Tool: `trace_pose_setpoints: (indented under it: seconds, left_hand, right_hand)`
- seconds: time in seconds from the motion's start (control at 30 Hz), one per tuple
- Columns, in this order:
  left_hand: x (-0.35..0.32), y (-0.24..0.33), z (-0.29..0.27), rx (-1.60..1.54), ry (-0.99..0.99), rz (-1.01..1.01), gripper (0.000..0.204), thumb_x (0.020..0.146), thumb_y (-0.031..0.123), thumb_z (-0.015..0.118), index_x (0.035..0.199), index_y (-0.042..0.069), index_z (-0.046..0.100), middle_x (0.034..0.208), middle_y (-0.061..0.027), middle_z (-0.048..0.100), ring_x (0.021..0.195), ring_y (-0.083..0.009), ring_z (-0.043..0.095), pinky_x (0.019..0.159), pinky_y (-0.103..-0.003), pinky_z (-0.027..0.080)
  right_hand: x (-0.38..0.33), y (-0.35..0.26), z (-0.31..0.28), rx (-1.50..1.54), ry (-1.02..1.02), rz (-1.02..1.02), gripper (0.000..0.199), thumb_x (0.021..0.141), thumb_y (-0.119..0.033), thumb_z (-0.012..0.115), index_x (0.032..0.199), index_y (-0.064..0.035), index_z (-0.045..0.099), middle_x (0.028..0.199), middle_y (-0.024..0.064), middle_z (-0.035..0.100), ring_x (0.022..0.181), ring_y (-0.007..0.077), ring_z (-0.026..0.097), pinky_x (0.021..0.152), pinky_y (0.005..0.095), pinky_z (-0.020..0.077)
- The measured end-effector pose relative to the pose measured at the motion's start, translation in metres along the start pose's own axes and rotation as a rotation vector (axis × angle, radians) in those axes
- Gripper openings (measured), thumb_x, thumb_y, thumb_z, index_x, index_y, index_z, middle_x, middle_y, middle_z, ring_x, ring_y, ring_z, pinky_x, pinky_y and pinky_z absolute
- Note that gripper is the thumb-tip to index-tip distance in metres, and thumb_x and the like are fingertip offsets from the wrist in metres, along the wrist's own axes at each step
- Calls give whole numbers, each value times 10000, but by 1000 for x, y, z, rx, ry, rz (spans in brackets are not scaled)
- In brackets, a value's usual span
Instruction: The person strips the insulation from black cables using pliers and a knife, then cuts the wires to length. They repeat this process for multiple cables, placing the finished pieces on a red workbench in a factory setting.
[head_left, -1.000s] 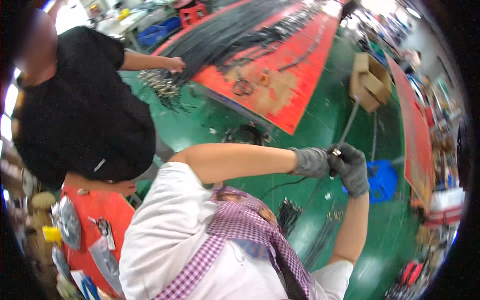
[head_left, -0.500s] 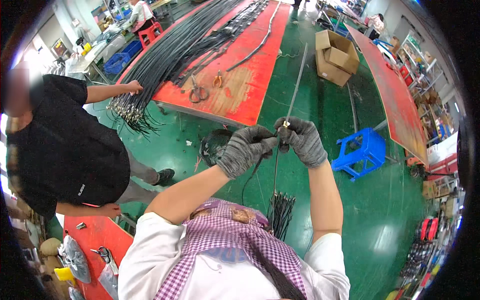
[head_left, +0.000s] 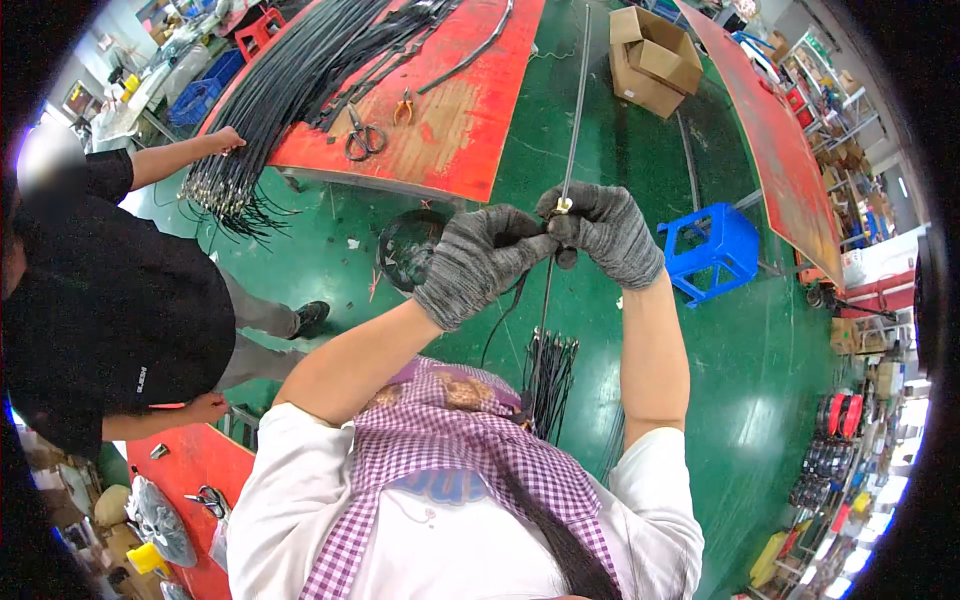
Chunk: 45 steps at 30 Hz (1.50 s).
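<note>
Grey knitted gloves cover both hands. My right hand (head_left: pixel 605 235) closes around a long thin dark cable (head_left: pixel 577 110), which stretches away from me past the table. A small brass-coloured fitting (head_left: pixel 563 205) shows at its fingertips. Just left of it, my left hand (head_left: pixel 475 265) is closed, its fingertips meeting the cable at the right hand. A thin black strand (head_left: pixel 503 318) hangs below the left fingers; what they pinch is hidden. Beneath my hands, a bunch of black cables (head_left: pixel 550 385) with metal ends hangs near my checked apron (head_left: pixel 480 400).
A red table (head_left: pixel 470 140) ahead bears a thick bundle of black cables (head_left: pixel 290 90), scissors (head_left: pixel 364 138) and orange-handled pliers (head_left: pixel 403 108). A co-worker (head_left: pixel 130 310) stands left, one hand at the bundle. Rightward are a blue stool (head_left: pixel 715 250) and a cardboard box (head_left: pixel 655 65).
The view has shifted, so the table and box sit higher in the picture. My hands keep hold close together, and the left fingertips have come nearer the right hand.
</note>
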<state>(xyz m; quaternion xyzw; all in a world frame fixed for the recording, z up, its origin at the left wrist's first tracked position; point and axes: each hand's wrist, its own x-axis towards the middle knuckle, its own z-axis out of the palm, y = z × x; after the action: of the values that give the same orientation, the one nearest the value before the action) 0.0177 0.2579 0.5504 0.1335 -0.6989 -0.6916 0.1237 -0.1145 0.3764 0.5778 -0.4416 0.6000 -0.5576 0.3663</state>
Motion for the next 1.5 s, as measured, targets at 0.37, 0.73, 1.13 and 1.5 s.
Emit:
trace_pose_setpoints:
  seconds: [0.37,0.73,1.13,1.5]
  left_hand:
    - [56,-22,-92,-476,-451,-51,278,853,251,421,1009,27,474,762,-28,538,664,-109,536,649,-257,466]
    - [129,-52,-169,326,319,583,183,849,164,417,943,16,468,647,-61,479,570,-138,470,537,-267,409]
    - [176,-64,-185,-256,37,-195,212,846,160,426,1004,22,451,700,-5,500,595,-82,477,489,-213,403]
    - [293,7,-148,-2,178,330,239,848,151,386,1012,2,477,825,-129,561,751,-200,545,677,-295,428]
  right_hand:
    - [99,0,32,-95,48,-20,249,720,-157,624,917,-22,557,822,32,590,764,90,527,677,245,448]
    - [227,21,75,-87,368,82,199,760,-212,576,839,-29,567,688,5,557,660,66,487,600,223,419]
    - [266,61,47,190,343,199,268,758,-267,575,910,-46,582,721,2,564,663,49,482,575,201,408]
    - [316,23,-52,119,493,-205,236,757,-248,584,860,-36,598,651,-32,534,549,36,425,482,184,351]
